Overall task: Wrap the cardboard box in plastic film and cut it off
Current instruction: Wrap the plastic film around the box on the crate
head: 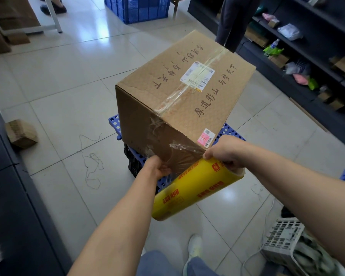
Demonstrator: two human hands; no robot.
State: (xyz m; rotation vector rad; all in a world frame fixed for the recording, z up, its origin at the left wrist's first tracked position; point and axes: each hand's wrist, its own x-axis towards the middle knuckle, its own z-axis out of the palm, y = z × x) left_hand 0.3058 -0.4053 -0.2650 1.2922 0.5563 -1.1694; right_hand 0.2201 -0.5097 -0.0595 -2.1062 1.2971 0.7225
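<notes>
Fingers (165,170) of your left hand (157,166) curl on the film (184,154), pinning its loose end to the box (177,96) at its near lower edge. Your right hand (225,154), at 3 o'clock from the left, has its fingers clamped round the far end of the yellow roll (195,188). Film stretches from roll to box. At 12 o'clock from your hands, the box stands on a blue crate (230,131) on the tiled floor (68,96).

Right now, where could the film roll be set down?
Bare tiles lie left of the cardboard box, up to the small carton, apart from loose string. More bare tile runs between the box and the shelves. It is crowded by the white basket and cable, lower right.
</notes>
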